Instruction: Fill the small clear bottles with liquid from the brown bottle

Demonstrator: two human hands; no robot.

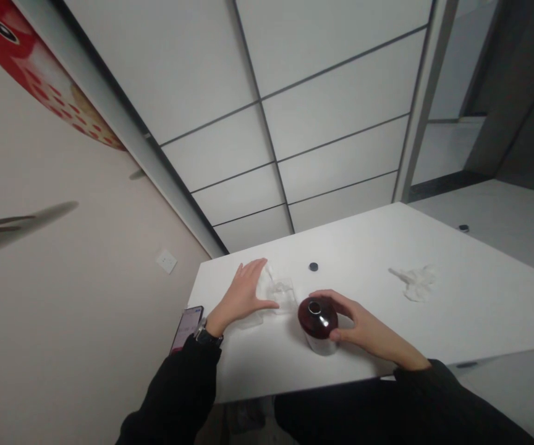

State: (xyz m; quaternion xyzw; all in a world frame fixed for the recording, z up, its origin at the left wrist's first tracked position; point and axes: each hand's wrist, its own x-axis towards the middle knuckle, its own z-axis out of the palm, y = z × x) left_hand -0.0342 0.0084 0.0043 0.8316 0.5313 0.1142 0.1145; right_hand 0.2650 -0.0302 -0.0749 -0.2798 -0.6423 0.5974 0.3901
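A dark red glass bottle [317,320] with an open neck stands on the white table [378,346]. My right hand [364,330] wraps around its right side and grips it. My left hand [243,295] lies flat, fingers spread, on a clear crumpled plastic wrapper [280,292] just left of the bottle. A small black cap [313,267] lies on the table behind the bottle, apart from both hands. I wear black sleeves and a watch on the left wrist.
A phone [186,327] with a lit screen overhangs the table's left edge near my left wrist. Another crumpled clear plastic piece [414,281] lies to the right. A small black object [464,228] sits on the floor beyond. A wall stands left of the table.
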